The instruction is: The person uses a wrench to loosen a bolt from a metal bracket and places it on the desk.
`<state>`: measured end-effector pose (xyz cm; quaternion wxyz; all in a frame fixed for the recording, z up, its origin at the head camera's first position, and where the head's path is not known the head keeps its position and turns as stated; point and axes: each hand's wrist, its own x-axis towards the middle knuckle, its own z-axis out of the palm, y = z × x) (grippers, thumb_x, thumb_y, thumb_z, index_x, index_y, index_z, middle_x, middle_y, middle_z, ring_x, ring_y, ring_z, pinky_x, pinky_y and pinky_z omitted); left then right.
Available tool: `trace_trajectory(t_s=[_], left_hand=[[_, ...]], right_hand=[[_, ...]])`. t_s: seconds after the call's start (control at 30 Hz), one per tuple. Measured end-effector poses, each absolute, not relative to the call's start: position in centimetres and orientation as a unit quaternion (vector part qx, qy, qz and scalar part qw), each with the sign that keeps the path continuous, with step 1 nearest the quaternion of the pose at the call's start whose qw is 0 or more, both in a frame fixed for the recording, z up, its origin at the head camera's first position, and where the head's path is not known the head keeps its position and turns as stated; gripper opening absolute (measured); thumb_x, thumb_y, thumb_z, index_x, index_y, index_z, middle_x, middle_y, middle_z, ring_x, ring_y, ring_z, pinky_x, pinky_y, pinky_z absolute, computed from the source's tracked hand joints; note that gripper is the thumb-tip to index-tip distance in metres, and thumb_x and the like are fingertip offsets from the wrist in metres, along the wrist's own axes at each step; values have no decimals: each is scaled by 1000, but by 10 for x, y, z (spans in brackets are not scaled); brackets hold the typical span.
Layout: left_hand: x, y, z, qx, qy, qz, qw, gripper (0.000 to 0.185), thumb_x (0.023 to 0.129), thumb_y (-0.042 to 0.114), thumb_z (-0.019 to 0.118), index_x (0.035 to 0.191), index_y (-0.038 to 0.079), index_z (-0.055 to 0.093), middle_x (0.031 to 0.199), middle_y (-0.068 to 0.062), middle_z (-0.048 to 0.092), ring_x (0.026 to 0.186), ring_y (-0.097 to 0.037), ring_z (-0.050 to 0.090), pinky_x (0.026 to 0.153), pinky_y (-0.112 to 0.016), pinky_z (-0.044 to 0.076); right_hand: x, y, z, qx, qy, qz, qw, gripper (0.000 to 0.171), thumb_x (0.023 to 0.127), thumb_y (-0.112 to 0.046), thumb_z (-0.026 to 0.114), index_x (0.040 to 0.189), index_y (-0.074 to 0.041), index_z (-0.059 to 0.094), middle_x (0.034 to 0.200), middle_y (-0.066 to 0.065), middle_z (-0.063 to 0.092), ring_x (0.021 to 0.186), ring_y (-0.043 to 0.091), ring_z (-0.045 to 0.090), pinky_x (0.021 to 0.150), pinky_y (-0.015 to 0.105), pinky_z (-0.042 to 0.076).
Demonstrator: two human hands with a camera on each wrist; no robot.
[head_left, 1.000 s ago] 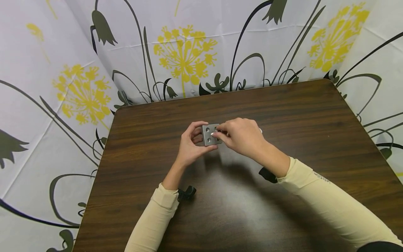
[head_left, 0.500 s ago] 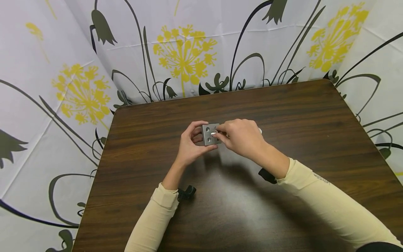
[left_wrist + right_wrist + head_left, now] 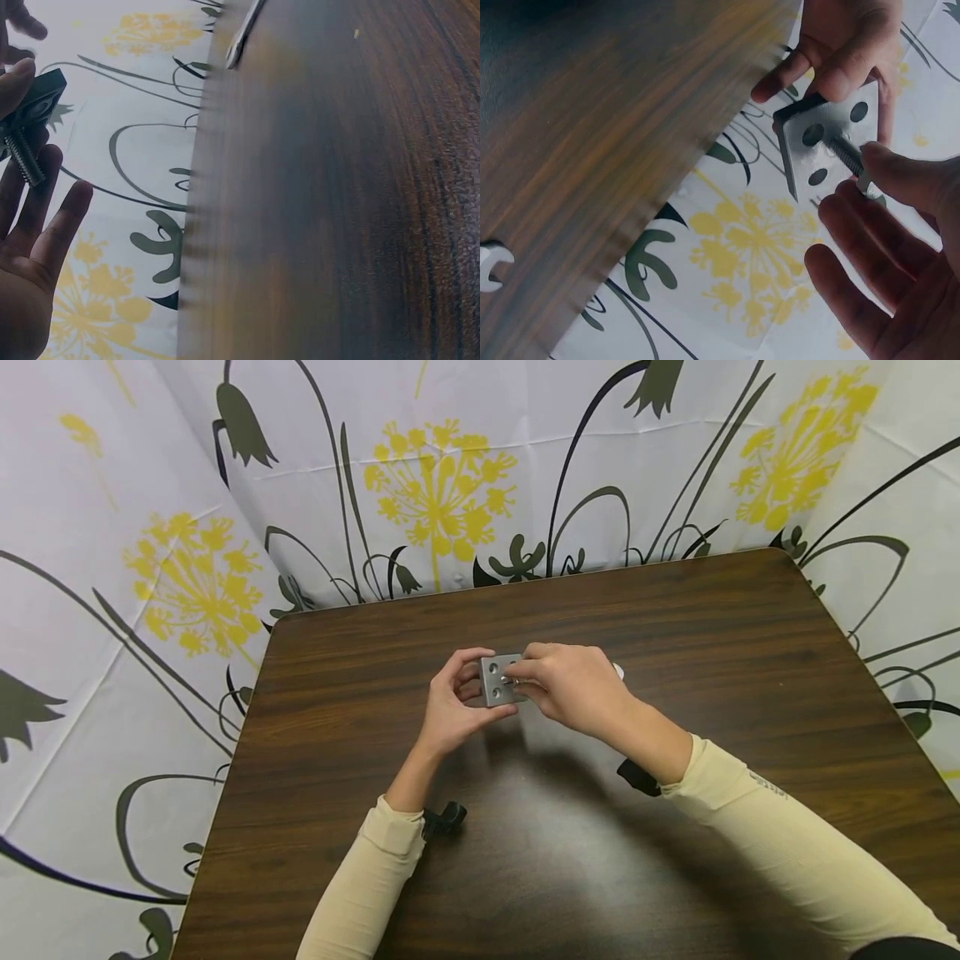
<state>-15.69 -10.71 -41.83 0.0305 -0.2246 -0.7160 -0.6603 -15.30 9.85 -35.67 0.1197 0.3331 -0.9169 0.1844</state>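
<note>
A square grey metal plate [image 3: 498, 680] with several round holes is held up over the table, gripped at its edges by my left hand [image 3: 452, 704]. My right hand [image 3: 573, 681] pinches the head of a bolt [image 3: 847, 155] between thumb and fingers. Its threaded shank stands in the middle of the plate's face in the right wrist view. The left wrist view has the plate [image 3: 45, 96] at its left edge, with a length of bolt thread [image 3: 26, 161] sticking out from it. In the head view, the right fingers cover most of the bolt.
An open-ended wrench [image 3: 491, 266] lies on the dark wood-grain table [image 3: 360, 660]; its end [image 3: 618, 671] peeks out behind the right hand. A white curtain [image 3: 315, 485] printed with flowers hangs behind the table. Black wrist mounts [image 3: 446, 819] hang under both forearms.
My right index finger has moved down and left across the bolt head, while the thumb has slipped lower behind it. The plate and left hand stay almost in place.
</note>
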Motion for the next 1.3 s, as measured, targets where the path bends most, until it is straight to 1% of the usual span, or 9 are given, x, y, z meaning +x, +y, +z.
trace_trajectory(t_s=[0.23, 0.3, 0.47, 0.53, 0.67, 0.77, 0.9, 1.13, 1.3], left_hand=[[-160, -108, -423, -230, -713, -661, 37, 70, 67, -13, 84, 128, -3, 51, 113, -21, 66, 93, -36, 69, 74, -51, 57], [-157, -107, -416, -230, -714, -660, 38, 69, 67, -15, 83, 128, -6, 51, 113, -24, 65, 93, -39, 68, 75, -53, 56], [-155, -107, -413, -223, -712, -665, 31, 70, 66, -16, 82, 127, -7, 51, 113, -24, 65, 94, -38, 68, 77, -53, 56], [-155, -107, -413, -224, -710, -667, 30, 69, 66, -17, 82, 127, -6, 51, 113, -24, 65, 94, -38, 68, 77, -54, 55], [-155, -107, -414, -229, -709, -666, 32, 69, 66, -17, 82, 127, -5, 51, 113, -24, 65, 93, -38, 68, 75, -53, 56], [-156, -107, -414, -229, -711, -664, 33, 70, 66, -16, 82, 127, -4, 51, 113, -24, 66, 93, -36, 69, 75, -52, 56], [-156, -108, -415, -227, -710, -666, 31, 70, 66, -17, 82, 127, -4, 51, 113, -22, 66, 94, -35, 69, 74, -54, 56], [-156, -108, -415, -232, -713, -661, 36, 70, 66, -15, 83, 127, -5, 51, 112, -23, 66, 93, -36, 69, 73, -53, 56], [-156, -108, -415, -226, -715, -661, 35, 69, 66, -15, 83, 127, -4, 52, 112, -23, 66, 94, -37, 68, 77, -57, 54]], right_hand=[[-153, 96, -358, 302, -922, 194, 143, 28, 93, -38, 68, 109, -18, 76, 83, -6, 69, 57, 8, 56, 41, 29, 39], [-153, 97, -358, 301, -923, 198, 135, 25, 93, -35, 69, 108, -18, 77, 81, -6, 69, 57, 9, 56, 41, 29, 39], [-152, 99, -358, 346, -909, 188, 137, 24, 88, -25, 75, 111, -19, 76, 92, -5, 67, 66, 9, 60, 47, 30, 46], [-152, 99, -357, 340, -910, 186, 146, 25, 89, -29, 74, 112, -19, 75, 94, -6, 67, 67, 8, 60, 46, 30, 45], [-152, 98, -357, 293, -924, 199, 142, 27, 92, -40, 68, 107, -19, 77, 83, -7, 69, 57, 8, 56, 41, 30, 39], [-152, 98, -356, 298, -923, 203, 132, 22, 92, -35, 70, 105, -19, 78, 80, -7, 69, 57, 9, 57, 42, 30, 40], [-152, 100, -356, 338, -910, 195, 138, 23, 88, -24, 76, 110, -20, 77, 90, -6, 67, 65, 8, 60, 46, 30, 45], [-153, 99, -357, 291, -922, 210, 147, 27, 92, -38, 69, 107, -17, 77, 83, -5, 71, 56, 8, 56, 41, 29, 39], [-152, 100, -356, 328, -913, 199, 136, 20, 88, -25, 75, 107, -19, 78, 89, -6, 69, 64, 9, 60, 46, 29, 44]])
